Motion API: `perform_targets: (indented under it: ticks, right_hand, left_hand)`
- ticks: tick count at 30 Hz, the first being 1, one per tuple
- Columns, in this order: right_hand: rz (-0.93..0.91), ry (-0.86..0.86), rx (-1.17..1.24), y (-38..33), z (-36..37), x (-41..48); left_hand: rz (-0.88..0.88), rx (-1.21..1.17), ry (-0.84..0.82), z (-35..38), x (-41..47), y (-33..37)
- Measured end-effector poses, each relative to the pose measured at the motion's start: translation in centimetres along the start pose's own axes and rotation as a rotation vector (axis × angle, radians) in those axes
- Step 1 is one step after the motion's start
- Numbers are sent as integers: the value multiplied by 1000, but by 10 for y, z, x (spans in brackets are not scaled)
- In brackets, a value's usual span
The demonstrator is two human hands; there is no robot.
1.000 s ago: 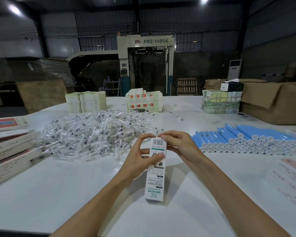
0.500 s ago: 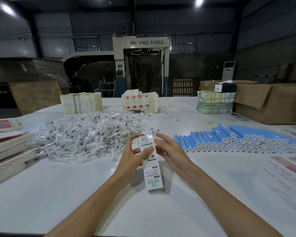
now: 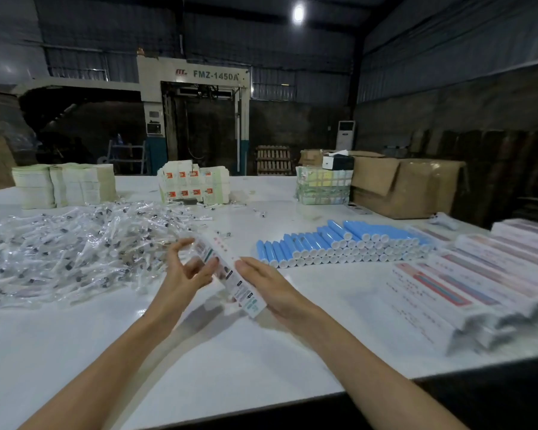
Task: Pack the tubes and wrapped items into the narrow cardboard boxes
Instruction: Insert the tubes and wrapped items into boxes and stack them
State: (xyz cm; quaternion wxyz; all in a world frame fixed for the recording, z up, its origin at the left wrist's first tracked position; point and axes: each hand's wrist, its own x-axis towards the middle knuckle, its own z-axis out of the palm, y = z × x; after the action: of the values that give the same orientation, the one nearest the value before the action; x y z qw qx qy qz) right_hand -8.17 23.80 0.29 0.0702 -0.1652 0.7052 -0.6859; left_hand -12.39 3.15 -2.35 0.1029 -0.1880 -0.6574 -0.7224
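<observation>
The box [image 3: 230, 276], upright on the bench [image 3: 230, 367] a second ago, now tilts in the air near the front edge. The left hand [image 3: 187, 274] pinches its far end and the right hand [image 3: 267, 287] lies straight-fingered along its side. It looks closed and ready to set aside.

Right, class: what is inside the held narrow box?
Only its printed outside shows. The walls of the narrow box cover whatever is inside, and its ends are blurred.
</observation>
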Motion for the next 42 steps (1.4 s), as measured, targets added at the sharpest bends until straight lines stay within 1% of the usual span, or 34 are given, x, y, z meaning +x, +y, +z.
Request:
perform_targets:
  ticks: [2,4,5,8,10,12,14,16,18,23,27,28,30,33,36,42]
  right_hand:
    - [-71,154,-180,-11,-22,-19]
    - [-151,309,-346,-29,-51,-44]
    - [-172,399,-486,-37,-69,-57]
    - [-133,659,-1032,-57,-126,-99]
    - [-52,789,-1298,-62,-158,-125]
    - [53,887,-1452,-60,-181,-146]
    - [131,957,-1535,-53,-196,-160]
    - [158,979,-1618,-43,-207,-168]
    - [188,967,-1693,-36,-214,-171]
    - [306,865,-1791,-30,-222,-170]
    - [325,864,-1834,-37,-216,-169]
    - [295,878,-1854,-40,-211,-166]
    - [173,894,-1839,-49,-198,-156]
    - [-48,835,-1735,-62,-167,-122]
    - [-203,758,-1581,-68,-129,-78]
    - [-280,546,-1221,-47,-55,10]
  left_hand:
    - [45,151,-26,0,-1,-5]
    - [110,327,-115,-3,-4,-9]
    - [144,419,-169,-5,-7,-11]
    - [246,664,-271,-4,-12,-14]
    - [281,717,-282,-2,-13,-13]
    - [301,735,-268,-2,-13,-12]
    - [313,747,-251,-3,-14,-10]
    - [310,756,-245,-3,-15,-8]
    - [302,768,-240,-2,-16,-6]
    - [296,803,-248,-3,-18,-5]
    - [274,805,-244,-3,-19,-3]
    - [272,803,-244,-2,-19,-2]
    - [258,799,-253,-2,-20,-1]
    - [221,807,-271,-3,-21,-2]
    - [199,809,-251,-4,-22,-1]
    - [189,848,-165,-6,-25,4]
